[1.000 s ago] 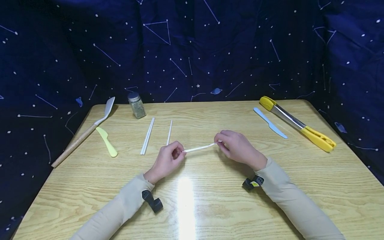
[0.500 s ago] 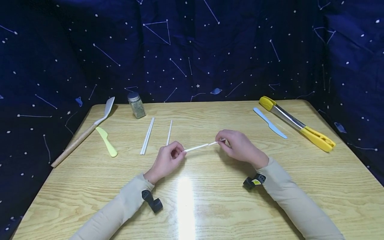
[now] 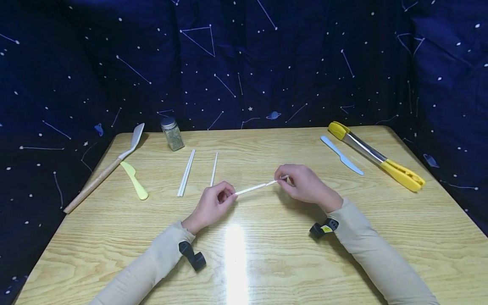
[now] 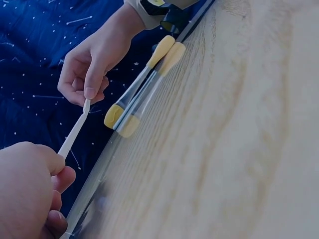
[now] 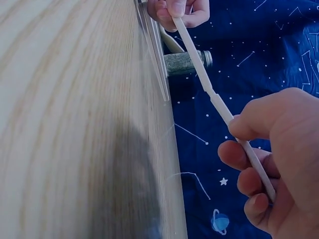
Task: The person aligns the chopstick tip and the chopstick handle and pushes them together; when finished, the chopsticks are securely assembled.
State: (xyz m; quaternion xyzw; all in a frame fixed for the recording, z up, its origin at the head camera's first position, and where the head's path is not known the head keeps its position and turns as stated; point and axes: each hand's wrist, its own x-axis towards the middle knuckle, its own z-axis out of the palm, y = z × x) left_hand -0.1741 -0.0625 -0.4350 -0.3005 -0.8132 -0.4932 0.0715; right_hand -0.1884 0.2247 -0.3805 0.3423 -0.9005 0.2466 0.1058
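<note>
A slim white chopstick (image 3: 249,189) is stretched between my two hands, above the table. Partway along, at a small step, its two lengths are slightly out of line; whether they are joined I cannot tell. My left hand (image 3: 213,203) pinches the left end between thumb and fingers. At the other end my right hand (image 3: 303,182) pinches the shorter length, whose tip runs back under the palm in the right wrist view. Behind my left hand lies another single chopstick (image 3: 214,167), its near end hidden, and a pair of chopsticks (image 3: 186,173) lies further left.
On the left lie a spatula (image 3: 103,176) with a wooden handle and a yellow knife (image 3: 135,181). A spice jar (image 3: 173,134) stands near the back edge. Yellow-ended tongs (image 3: 375,156) and a blue knife (image 3: 342,155) lie at the right of the wooden table (image 3: 274,258).
My right hand has shifted slightly right and turned a little, so the step in the chopstick shows more clearly. The left hand keeps its hold almost unmoved.
</note>
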